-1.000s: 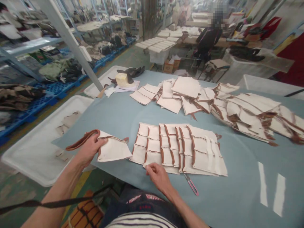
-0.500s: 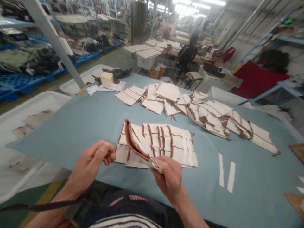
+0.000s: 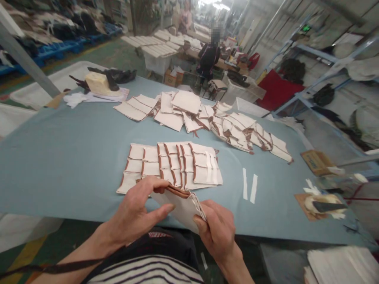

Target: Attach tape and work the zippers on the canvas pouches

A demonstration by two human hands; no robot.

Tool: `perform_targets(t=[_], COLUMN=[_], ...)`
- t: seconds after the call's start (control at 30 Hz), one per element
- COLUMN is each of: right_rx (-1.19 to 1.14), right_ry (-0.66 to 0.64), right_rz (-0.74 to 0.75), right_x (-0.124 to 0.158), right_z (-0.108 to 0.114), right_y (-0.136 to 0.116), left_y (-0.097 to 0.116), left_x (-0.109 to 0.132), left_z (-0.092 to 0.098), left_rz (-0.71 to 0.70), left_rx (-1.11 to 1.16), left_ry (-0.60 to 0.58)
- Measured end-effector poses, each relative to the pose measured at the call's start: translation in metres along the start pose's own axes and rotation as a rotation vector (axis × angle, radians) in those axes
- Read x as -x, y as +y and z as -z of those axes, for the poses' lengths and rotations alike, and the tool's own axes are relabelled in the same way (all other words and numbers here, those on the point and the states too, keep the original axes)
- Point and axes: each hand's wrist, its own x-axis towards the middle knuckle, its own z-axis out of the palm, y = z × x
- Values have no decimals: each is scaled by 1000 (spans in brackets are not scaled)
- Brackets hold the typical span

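A cream fabric piece with brown edging (image 3: 182, 211) is held up near the table's front edge. My right hand (image 3: 217, 228) grips its right side, thumb on the near face. At its brown top edge is my left hand (image 3: 142, 209), fingers bent over the far side and thumb apart from them on the near side. Behind the hands, overlapping cream panels with brown trim (image 3: 171, 165) lie in a row on the blue-green table (image 3: 74, 157). Two white strips (image 3: 211, 167) rest on the rightmost panel.
Further back lies a loose pile of similar pieces (image 3: 186, 102). Two more white strips (image 3: 254, 189) lie to the right. A yellow block (image 3: 100, 83) is at the back left, and a tape-like roll (image 3: 324, 206) at the right. A person (image 3: 209, 59) sits in the background.
My left hand has moved right onto the held piece's top edge. The piece has turned, with its plain face towards me. The view has shifted right.
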Motion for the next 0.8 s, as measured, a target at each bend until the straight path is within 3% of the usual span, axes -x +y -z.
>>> perform_targets(t=[0.07,0.27,0.47,0.6,0.7,0.8], right_rx=[-3,-8,-29,-31,-135,-385], right_ry=[0,-24,-61,-123,-154,-141], right_rz=[-14,-46,-76,-99,-201,-427], right_x=[2,12,22,21,19,13], right_z=[1,-1,-13,-22,-25,-22], right_y=[-4,-7,-5,-9,-14,-20], left_y=[2,10,18,26,30,31], left_x=[-3,-13,-6,-10,-13,-10], left_z=[1,5,4,6,11,15], left_rz=[-3,-19,271,379,442,460], left_rx=[3,134,181,209,233,226], left_ry=[9,-156,-275,-365,-442,-482])
